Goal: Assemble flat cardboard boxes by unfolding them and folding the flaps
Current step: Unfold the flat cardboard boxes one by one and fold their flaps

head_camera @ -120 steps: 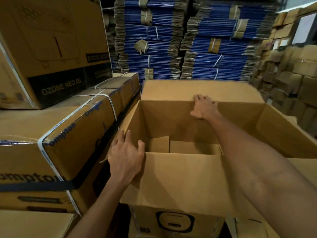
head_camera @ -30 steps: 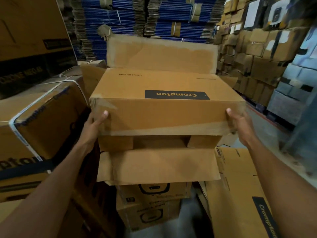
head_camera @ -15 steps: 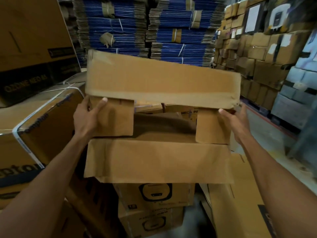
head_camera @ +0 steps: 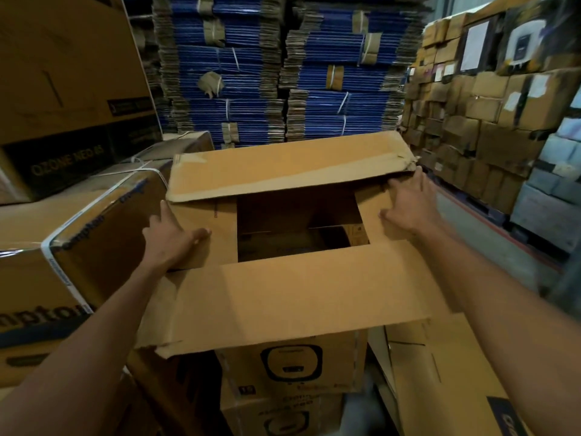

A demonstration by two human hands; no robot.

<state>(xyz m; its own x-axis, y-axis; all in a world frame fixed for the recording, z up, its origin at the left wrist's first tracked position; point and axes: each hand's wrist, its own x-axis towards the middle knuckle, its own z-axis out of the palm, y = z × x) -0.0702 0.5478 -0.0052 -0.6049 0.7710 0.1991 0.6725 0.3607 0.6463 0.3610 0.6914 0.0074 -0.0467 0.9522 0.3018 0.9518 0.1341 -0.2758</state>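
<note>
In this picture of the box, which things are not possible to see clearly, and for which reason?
- Head view, box interior: too dark, shaded by the far flap.
- Head view, box's front wall: hidden by the near flap.
- Head view, black label at lower right: cut off by the frame edge.
- Head view, print on the stacked carton below: blurred, too small.

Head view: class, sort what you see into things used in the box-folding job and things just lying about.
Job: open box, left hand and right hand pressing its side flaps.
Lying about: strapped carton, blue bundles, wall of boxes, printed box underneath.
</note>
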